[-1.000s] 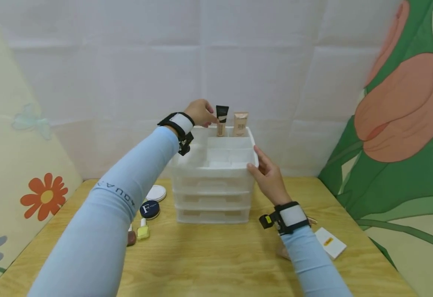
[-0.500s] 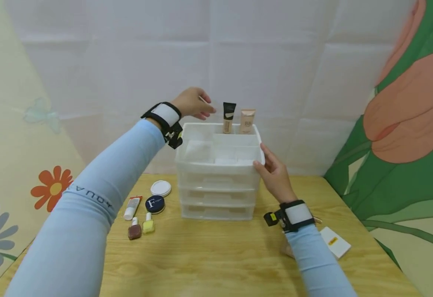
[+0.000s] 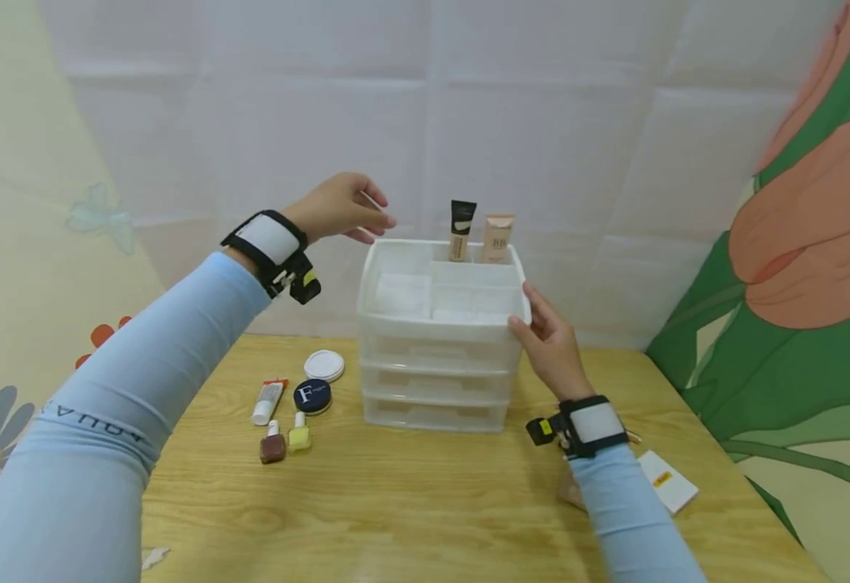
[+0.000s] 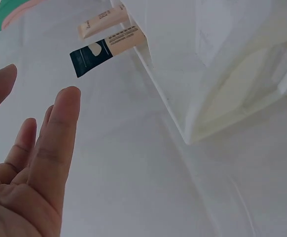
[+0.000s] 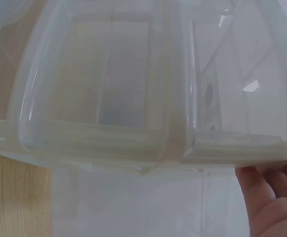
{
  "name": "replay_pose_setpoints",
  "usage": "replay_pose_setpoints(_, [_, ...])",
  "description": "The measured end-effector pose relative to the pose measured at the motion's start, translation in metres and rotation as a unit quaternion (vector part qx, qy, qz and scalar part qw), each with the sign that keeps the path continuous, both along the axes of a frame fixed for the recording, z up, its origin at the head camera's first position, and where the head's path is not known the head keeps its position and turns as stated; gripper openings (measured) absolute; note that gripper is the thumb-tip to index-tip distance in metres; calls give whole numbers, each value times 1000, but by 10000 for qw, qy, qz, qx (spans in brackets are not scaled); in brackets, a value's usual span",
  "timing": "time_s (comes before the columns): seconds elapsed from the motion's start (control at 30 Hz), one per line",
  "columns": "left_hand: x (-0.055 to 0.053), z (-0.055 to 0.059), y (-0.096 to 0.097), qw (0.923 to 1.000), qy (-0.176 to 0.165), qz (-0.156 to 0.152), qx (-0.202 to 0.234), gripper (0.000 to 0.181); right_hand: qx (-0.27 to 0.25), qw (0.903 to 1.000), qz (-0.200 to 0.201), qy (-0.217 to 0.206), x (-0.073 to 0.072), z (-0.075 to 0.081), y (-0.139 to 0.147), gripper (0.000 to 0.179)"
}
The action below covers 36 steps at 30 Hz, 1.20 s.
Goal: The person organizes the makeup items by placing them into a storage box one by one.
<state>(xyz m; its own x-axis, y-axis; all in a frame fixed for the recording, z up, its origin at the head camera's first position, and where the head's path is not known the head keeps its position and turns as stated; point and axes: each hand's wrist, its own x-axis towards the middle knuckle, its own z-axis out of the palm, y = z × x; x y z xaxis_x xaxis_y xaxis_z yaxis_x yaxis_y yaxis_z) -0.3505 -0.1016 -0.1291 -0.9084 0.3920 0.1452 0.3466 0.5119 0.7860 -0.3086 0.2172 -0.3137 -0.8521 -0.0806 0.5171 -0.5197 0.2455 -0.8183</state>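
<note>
A white translucent drawer organizer stands on the wooden table, with a divided open top above its stacked drawers. In its back compartments stand a black-capped makeup tube and a beige BB cream tube. My left hand hovers above and left of the organizer's back corner, holding nothing. In the left wrist view, its fingers point toward the black-capped tube without touching it. My right hand grips the organizer's front right corner, thumb in front and fingers along the side. The right wrist view shows those fingers against the clear plastic wall.
Left of the organizer lie a white round compact, a navy round case, a white tube with a red end, and dark red and yellow nail polish bottles. A white box lies by the right forearm.
My left hand has let go of the black-capped tube and drawn away to the left; the tube stays standing. My right hand keeps its grip on the organizer. The head view has shifted slightly.
</note>
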Motion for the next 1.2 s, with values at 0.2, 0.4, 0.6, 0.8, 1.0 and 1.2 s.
replay_pose_setpoints(0.2, [12, -18, -30, 9996, 185, 157, -171, 36, -29, 10000, -12, -22, 2, -1, 2, 60])
replay_pose_setpoints(0.4, [18, -46, -60, 9990, 158, 342, -226, 38, 29, 10000, -44, -80, 2, -2, 5, 61])
replay_pose_setpoints(0.6, [24, -75, -83, 9980, -85, 564, -285, 40, 125, 9999, -74, -21, 1, -1, 7, 62])
replay_pose_setpoints(0.8, [24, -111, -102, 9951, -178, 727, -644, 38, 163, 9998, -55, 36, 0, -1, 9, 61])
replay_pose_setpoints(1.0, [20, -146, -117, 9869, -243, 854, -1345, 39, 238, 9996, -131, -55, 1, -2, 10, 62])
replay_pose_setpoints(1.2, [15, -174, -130, 9786, -426, 1005, -1744, 42, 218, 9997, -122, -17, 3, -2, 10, 61])
